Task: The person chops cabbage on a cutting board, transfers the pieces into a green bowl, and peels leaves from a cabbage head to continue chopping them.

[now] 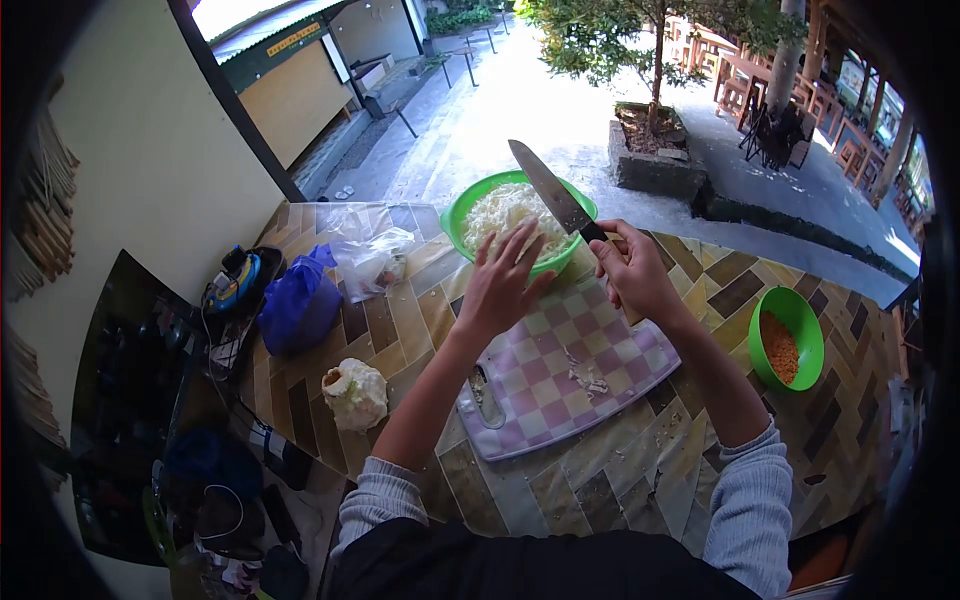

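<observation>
Many fine whitish shreds filled the green bowl, left hand spread open nearby, right hand gripping a knife.

Shreds in bowl behind cutting bd, 2nd bowl to R.

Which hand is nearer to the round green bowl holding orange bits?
Right. The right hand, gripping a steel-bladed knife, is left of the bowl; the left hand is farther left, at the near edge of a green basin of white shreds.
</observation>
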A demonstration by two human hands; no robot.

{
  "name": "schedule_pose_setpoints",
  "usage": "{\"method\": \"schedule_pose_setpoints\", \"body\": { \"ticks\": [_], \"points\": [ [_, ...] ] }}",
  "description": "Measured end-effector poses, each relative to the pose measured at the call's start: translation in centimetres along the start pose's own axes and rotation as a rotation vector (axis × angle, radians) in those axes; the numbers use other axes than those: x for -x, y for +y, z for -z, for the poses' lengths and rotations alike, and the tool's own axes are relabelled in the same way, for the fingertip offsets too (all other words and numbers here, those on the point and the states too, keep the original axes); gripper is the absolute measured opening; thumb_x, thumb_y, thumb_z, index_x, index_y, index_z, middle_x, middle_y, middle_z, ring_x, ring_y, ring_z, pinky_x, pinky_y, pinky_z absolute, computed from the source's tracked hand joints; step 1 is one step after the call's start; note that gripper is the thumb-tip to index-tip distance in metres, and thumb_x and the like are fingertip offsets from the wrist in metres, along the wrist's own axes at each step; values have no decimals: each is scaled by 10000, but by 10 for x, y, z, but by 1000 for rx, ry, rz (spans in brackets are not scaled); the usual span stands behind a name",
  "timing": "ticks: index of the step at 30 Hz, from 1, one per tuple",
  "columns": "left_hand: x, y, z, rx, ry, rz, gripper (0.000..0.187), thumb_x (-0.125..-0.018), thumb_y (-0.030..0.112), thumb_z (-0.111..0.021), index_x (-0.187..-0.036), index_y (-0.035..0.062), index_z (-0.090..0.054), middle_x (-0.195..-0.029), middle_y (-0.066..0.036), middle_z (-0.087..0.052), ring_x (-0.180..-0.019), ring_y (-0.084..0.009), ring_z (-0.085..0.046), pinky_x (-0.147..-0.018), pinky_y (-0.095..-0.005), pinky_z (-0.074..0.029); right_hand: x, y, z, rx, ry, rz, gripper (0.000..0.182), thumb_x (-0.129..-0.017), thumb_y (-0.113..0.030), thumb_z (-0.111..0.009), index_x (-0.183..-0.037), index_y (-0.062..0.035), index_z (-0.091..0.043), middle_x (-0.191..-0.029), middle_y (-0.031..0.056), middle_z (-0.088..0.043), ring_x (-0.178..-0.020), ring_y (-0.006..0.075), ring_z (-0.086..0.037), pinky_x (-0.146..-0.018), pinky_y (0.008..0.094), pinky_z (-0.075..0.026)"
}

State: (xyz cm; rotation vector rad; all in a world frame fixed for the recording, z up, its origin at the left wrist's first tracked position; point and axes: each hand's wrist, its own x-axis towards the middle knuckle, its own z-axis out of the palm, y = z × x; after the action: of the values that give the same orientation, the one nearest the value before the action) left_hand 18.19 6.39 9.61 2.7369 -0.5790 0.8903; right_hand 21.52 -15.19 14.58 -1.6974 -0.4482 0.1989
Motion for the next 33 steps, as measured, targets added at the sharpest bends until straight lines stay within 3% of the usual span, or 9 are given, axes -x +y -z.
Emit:
{"method": "schedule_pose_setpoints", "body": {
  "ticks": [5, 13, 18, 21, 24, 27, 28, 31, 33],
  "points": [
    [23, -4, 9, 122, 4, 171, 441, -900, 252, -594, -1293, 61, -532, -1381, -145, -479, -1257, -320, -470, -1064, -463, -331, 46, 5, 18, 68, 6, -10, 366, -960, -171, -563, -1251, 36, -483, -699, 52, -559, -421, 70, -483, -372, 251, -378],
    [91, 52, -12, 412, -172, 293, 455, -893, 274, -629, -1248, 6, -535, -1342, -180, -504, -1226, -362, -489, -1038, -432, -367, 155, 44, 39, 104, 7, -98, 327, -955, -139, -565, -1235, 17, -500, -693, 45, -556, -438, 59, -471, -382, 235, -372],
    [117, 100, -55, 187, -390, 201, 726, -947, 524, -445, -1393, -43, -370, -1444, -204, -406, -1394, -338, -311, -1143, -577, -154, 184, 77, 40, 85, 19, -185, 352, -963, -145, -555, -1272, 1, -472, -707, 36, -542, -440, 59, -462, -387, 226, -371],
    [107, 113, -54, 418, -470, 182, 659, -942, 451, -505, -1389, -18, -387, -1436, -183, -423, -1381, -318, -338, -1155, -549, -153, 194, 73, 34, 181, 16, -180, 347, -949, -137, -568, -1269, -29, -491, -664, 39, -539, -461, 80, -481, -428, 264, -386],
    [106, 102, -47, 408, -279, 215, 595, -884, 382, -620, -1340, 28, -477, -1366, -148, -495, -1317, -301, -418, -1131, -514, -220, 204, 69, 37, 321, 35, -145, 341, -925, -121, -582, -1254, -56, -517, -617, 74, -525, -498, 115, -509, -495, 310, -406],
    [113, 90, -30, 394, -301, 294, 516, -801, 314, -717, -1231, 60, -591, -1249, -113, -563, -1218, -286, -491, -1065, -475, -299, 212, 74, 40, 414, 56, -148, 351, -904, -112, -591, -1246, -63, -527, -600, 121, -507, -524, 153, -521, -542, 333, -416],
    [117, 88, -38, 410, -265, 326, 430, -754, 317, -756, -1095, 68, -677, -1139, -88, -596, -1133, -262, -526, -996, -438, -330, 214, 77, 40, 433, 61, -155, 354, -898, -111, -594, -1243, -63, -530, -598, 136, -502, -530, 166, -523, -554, 337, -417],
    [114, 106, -27, 300, -264, 315, 424, -761, 356, -757, -1084, 88, -699, -1090, -64, -618, -1082, -246, -555, -1000, -404, -329, 218, 101, 34, 427, 71, -90, 378, -885, -120, -608, -1252, -66, -537, -609, 155, -523, -528, 194, -532, -552, 341, -418],
    [115, 113, -34, 324, -252, 360, 410, -756, 351, -761, -1070, 92, -708, -1044, -55, -630, -1057, -239, -560, -971, -388, -331, 218, 112, 29, 404, 20, -52, 391, -913, -102, -588, -1297, -80, -520, -580, 46, -518, -449, 104, -496, -439, 284, -393]
  ]
}}
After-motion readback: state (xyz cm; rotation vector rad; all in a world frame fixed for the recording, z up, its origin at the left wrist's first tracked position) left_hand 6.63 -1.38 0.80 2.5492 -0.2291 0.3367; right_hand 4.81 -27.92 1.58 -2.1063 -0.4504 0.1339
